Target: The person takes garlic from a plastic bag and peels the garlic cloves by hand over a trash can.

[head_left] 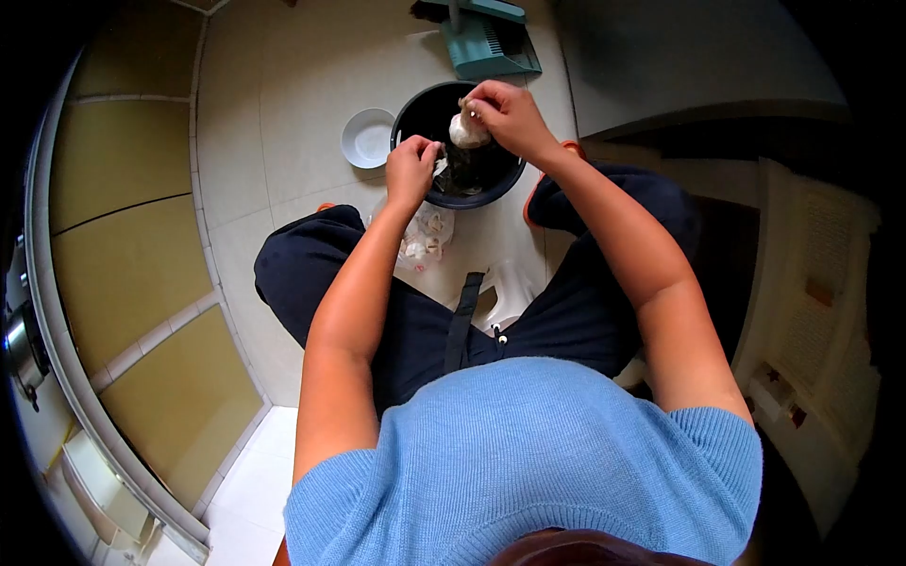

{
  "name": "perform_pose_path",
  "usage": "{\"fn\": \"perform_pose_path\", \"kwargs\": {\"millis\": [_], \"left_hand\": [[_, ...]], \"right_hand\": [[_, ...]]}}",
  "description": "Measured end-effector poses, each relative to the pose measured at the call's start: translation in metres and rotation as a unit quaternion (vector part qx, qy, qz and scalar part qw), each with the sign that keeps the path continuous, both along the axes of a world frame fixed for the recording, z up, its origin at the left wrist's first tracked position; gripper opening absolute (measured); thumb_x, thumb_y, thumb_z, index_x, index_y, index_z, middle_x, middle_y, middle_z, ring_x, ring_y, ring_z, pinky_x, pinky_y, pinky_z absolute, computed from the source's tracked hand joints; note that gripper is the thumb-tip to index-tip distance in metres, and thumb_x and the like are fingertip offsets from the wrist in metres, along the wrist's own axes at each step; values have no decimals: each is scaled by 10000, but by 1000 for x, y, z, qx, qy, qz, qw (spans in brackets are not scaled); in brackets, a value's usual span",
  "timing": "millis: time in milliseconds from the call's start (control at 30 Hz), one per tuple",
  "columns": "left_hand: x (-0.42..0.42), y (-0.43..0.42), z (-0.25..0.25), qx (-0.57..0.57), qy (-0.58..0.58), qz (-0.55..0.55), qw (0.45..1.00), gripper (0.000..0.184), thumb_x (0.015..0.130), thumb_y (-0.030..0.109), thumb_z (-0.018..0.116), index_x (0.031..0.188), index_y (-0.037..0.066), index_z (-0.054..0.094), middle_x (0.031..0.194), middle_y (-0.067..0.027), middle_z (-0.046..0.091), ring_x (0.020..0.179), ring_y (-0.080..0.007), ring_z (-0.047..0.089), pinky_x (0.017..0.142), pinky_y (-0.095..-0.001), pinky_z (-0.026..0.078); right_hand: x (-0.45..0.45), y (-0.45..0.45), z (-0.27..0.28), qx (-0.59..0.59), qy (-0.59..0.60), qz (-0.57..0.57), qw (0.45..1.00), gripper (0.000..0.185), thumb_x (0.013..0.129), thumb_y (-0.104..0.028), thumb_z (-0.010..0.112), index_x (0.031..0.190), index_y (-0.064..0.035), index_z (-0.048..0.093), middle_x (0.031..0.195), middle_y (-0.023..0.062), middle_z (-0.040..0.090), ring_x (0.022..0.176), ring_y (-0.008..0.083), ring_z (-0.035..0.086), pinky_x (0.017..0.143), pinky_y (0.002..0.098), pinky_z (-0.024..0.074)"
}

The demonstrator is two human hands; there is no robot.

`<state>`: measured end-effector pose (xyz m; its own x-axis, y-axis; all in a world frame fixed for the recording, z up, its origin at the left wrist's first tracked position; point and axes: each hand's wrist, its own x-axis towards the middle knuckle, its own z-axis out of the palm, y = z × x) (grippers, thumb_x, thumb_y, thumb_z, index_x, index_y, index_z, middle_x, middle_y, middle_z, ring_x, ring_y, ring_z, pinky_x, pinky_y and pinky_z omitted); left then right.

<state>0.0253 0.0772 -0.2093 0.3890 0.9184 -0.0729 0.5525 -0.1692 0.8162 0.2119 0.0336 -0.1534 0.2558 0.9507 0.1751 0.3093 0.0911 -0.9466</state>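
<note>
My right hand (512, 120) pinches a garlic bulb (469, 130) by its stem end, so that the bulb hangs over a black bin (512, 181). On the bin's left side my left hand (411, 172) is closed, thumb against fingers, with a pale scrap of garlic skin (440, 166) at the fingertips. Dark contents and some pale bits show inside the bin. Beneath my left forearm, a clear plastic bag (427, 234) with several more garlic bulbs lies on the floor, partly hidden by the arm.
A white bowl (367, 138) stands on the tiled floor just left of the bin. Behind the bin is a teal dustpan (483, 49) with a broom. My knees frame the space on both sides. Yellowish cabinet doors (142, 245) line the left.
</note>
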Motion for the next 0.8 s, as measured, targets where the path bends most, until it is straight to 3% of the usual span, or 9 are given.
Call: {"fn": "perform_pose_path", "kwargs": {"millis": [67,133,200,267,333,467,567,700,800], "left_hand": [[4,1,8,101,4,-61,993,151,787,168,639,831,23,638,754,-136,607,709,-258,608,658,-322,479],[14,1,17,82,-57,-50,994,173,764,128,654,905,29,638,815,-131,601,748,-250,603,687,-310,482],[22,-1,37,90,-193,-104,971,225,744,98,669,956,36,629,841,-129,602,743,-240,605,685,-308,489],[20,-3,40,71,-186,-103,975,220,739,84,675,951,36,638,819,-111,609,716,-210,604,668,-291,492],[15,-1,39,100,-122,-99,982,172,742,71,672,908,33,657,780,-87,626,685,-188,611,636,-275,491],[13,-1,39,88,-121,-78,986,119,783,52,663,890,-1,663,768,-37,658,677,-139,625,645,-234,494],[13,1,48,-112,-241,2,964,110,837,96,644,842,-13,658,763,-40,652,663,-100,608,631,-218,492],[11,7,44,-157,-336,107,923,143,825,119,656,807,-14,608,661,-31,614,585,-88,580,542,-205,471],[2,14,29,-124,-235,148,953,147,826,122,654,785,-13,612,657,-39,616,578,-82,574,532,-206,461]], "right_hand": [[-4,-2,-6,-13,-31,20,999,139,786,-125,582,825,-8,645,752,136,643,693,230,630,631,320,483],[-5,-3,-9,-27,-63,41,997,138,783,-127,585,823,-9,645,758,140,639,706,248,626,643,332,482],[-6,-4,-10,-28,-116,80,990,114,836,-86,586,841,21,627,725,50,610,663,105,562,605,241,450],[-10,-5,-14,-26,-116,82,989,118,835,-90,589,819,21,625,719,43,604,660,99,555,599,239,444],[-13,-5,-15,-92,-28,93,991,118,837,-97,590,815,15,620,704,26,593,664,93,549,603,233,440],[-12,-4,-7,-118,2,97,988,115,853,-110,574,849,-2,614,721,12,590,676,89,552,614,230,449],[-6,1,-11,-135,136,55,980,127,897,-153,531,910,-40,588,794,10,597,722,88,564,656,234,469],[2,7,-2,-103,243,-29,964,135,887,-132,523,893,-11,583,806,25,614,716,101,566,668,233,461],[7,10,-5,-90,256,-46,961,137,901,-139,514,910,-15,570,825,20,612,723,99,560,671,224,457]]}}
